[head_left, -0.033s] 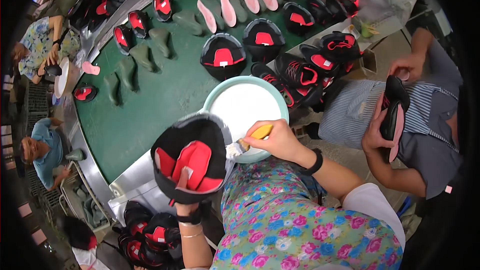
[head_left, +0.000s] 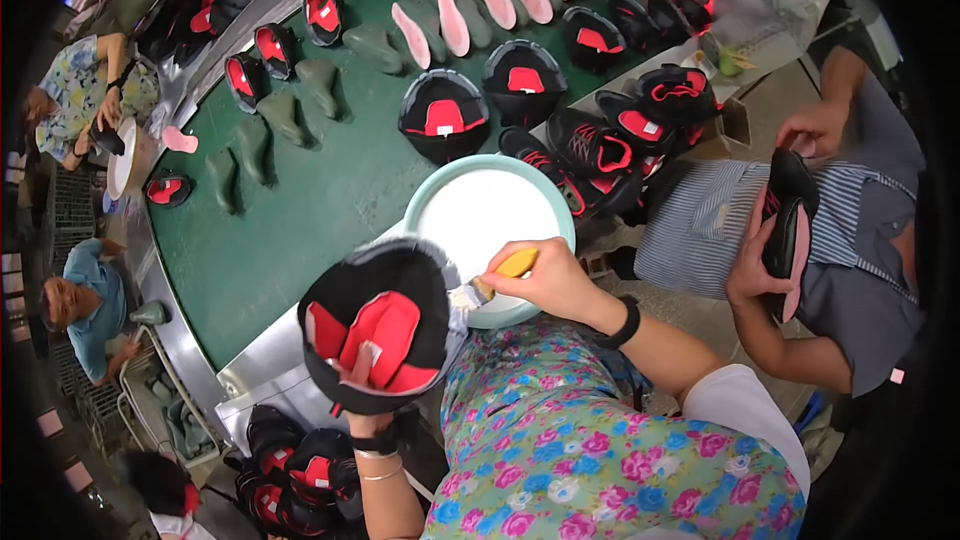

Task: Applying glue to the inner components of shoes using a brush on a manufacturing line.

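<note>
My left hand (head_left: 362, 364) is closed on a black shoe upper (head_left: 432, 290) with red lining, one finger showing inside the opening and the rest hidden beneath it. A greyish-white band runs along the upper's edge. My right hand (head_left: 548, 278) grips a brush (head_left: 517, 262) by its yellow handle. White-coated bristles touch the band on the upper's right side. Just beyond both hands sits a bowl with a pale teal rim (head_left: 492, 161), holding white liquid (head_left: 480, 220).
Black-and-red uppers (head_left: 445, 110), pink insoles (head_left: 452, 20) and dark green shoe lasts (head_left: 253, 147) cover parts of the green table (head_left: 300, 210). Shoes are piled (head_left: 605, 145) right of the bowl. A co-worker (head_left: 790, 240) at right holds a shoe; others are at left.
The shoe upper has shifted slightly down and tilted a little in my left hand. The brush stays against its edge, my right hand barely moving.
</note>
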A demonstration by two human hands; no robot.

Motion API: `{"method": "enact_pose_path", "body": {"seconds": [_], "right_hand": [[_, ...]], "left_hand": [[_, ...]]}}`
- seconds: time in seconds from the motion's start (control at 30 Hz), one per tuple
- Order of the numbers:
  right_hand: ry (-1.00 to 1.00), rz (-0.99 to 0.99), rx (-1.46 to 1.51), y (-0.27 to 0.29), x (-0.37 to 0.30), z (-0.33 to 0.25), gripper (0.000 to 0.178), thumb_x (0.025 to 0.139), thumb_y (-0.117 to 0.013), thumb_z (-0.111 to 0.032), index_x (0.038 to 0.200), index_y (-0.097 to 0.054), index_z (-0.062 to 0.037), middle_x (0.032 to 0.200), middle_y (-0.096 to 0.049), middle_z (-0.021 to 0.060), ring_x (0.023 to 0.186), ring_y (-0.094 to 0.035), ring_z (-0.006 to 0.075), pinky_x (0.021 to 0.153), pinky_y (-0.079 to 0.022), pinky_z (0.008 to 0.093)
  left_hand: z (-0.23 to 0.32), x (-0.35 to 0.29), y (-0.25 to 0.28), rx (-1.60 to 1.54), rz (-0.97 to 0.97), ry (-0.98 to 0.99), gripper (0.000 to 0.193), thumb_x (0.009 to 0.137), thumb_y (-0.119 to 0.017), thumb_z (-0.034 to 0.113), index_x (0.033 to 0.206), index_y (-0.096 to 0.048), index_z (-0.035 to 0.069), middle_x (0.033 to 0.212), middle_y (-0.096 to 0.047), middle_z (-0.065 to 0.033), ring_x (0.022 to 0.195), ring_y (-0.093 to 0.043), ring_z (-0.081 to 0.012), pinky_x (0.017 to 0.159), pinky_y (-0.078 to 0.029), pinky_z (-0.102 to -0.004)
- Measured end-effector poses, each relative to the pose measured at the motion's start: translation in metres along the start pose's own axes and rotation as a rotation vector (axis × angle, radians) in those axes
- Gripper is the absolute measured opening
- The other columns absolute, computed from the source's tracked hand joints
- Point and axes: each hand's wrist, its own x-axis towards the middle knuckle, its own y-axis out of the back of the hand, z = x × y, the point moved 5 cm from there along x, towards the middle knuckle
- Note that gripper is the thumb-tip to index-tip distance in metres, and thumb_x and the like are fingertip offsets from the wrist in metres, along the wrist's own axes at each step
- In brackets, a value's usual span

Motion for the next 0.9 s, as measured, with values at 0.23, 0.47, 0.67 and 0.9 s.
{"method": "enact_pose_path", "body": {"seconds": [0.23,0.47,0.67,0.9], "right_hand": [[0.077,-0.06,-0.03,-0.027,0.018,-0.029,0.017,0.076,-0.073,-0.017,0.081,-0.068,-0.0018,0.071,-0.067,0.0084,0.064,-0.064,0.0157,0.064,-0.049,0.0266],[0.192,-0.406,0.061,-0.065,0.031,-0.091,0.018,0.082,-0.068,-0.01,0.098,-0.07,-0.0033,0.087,-0.07,0.0061,0.076,-0.064,0.0093,0.07,-0.049,0.0231],[0.382,-0.789,0.058,-0.133,0.041,-0.153,0.022,0.08,-0.069,-0.007,0.102,-0.07,-0.0047,0.097,-0.07,0.0076,0.083,-0.067,0.015,0.075,-0.05,0.0244],[0.264,-0.419,-0.173,-0.121,0.073,-0.1,0.018,0.079,-0.069,-0.017,0.089,-0.069,-0.0016,0.074,-0.069,0.007,0.065,-0.064,0.0133,0.062,-0.049,0.0245]], "left_hand": [[0.021,-0.025,0.086,-0.329,0.016,0.234,0.046,0.079,-0.057,0.017,0.12,-0.051,-0.003,0.12,-0.057,-0.0202,0.112,-0.056,-0.0329,0.095,-0.047,-0.0458],[-0.017,0.018,0.103,-0.194,-0.112,0.278,0.023,0.077,-0.057,0.004,0.099,-0.063,-0.002,0.098,-0.065,-0.0145,0.091,-0.064,-0.0249,0.085,-0.053,-0.0371],[0.007,0.024,0.04,0.123,-0.548,0.07,0.03,0.088,-0.056,0.012,0.115,-0.055,-0.002,0.104,-0.062,-0.0174,0.091,-0.064,-0.0245,0.073,-0.056,-0.0287],[0.032,0.025,0.021,0.207,-0.572,-0.141,0.026,0.087,-0.054,0.009,0.111,-0.057,-0.003,0.107,-0.063,-0.0158,0.094,-0.064,-0.0243,0.083,-0.054,-0.0343]]}}
